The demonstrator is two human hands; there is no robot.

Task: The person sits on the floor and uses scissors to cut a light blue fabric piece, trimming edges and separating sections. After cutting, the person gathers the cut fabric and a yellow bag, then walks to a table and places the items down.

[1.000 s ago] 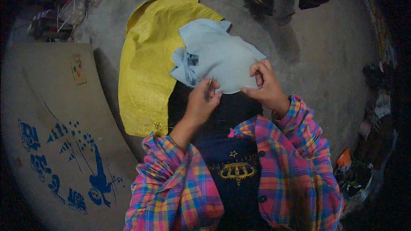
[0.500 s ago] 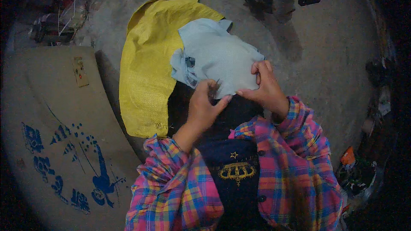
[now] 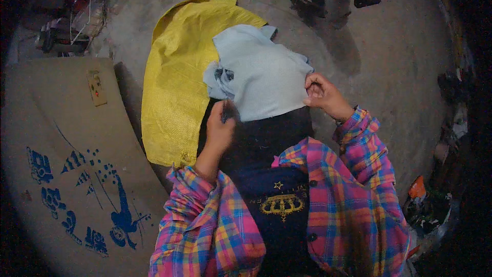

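Observation:
A light blue cloth [image 3: 266, 74] lies over my dark-clad lap and partly over a yellow woven sack [image 3: 171, 72]. Its near edge is stretched fairly straight, while a crumpled fold with a dark patch sits at its left side. With thumb and fingertips, my right hand [image 3: 328, 96] pinches the cloth's right near corner. My left hand [image 3: 219, 131] is just below the crumpled left part, its fingers curled and smeared by motion. Whether those fingers grip the cloth is unclear.
On the left is a brown mat or board [image 3: 77, 123] with blue printed figures and a playing card [image 3: 96, 87] on it. Dark items stand at the top right. An orange object [image 3: 417, 188] lies among clutter at the lower right.
My left hand has drawn away leftward and down from the cloth's near edge. My right hand has shifted slightly right and down to the corner, and the near edge is now straighter.

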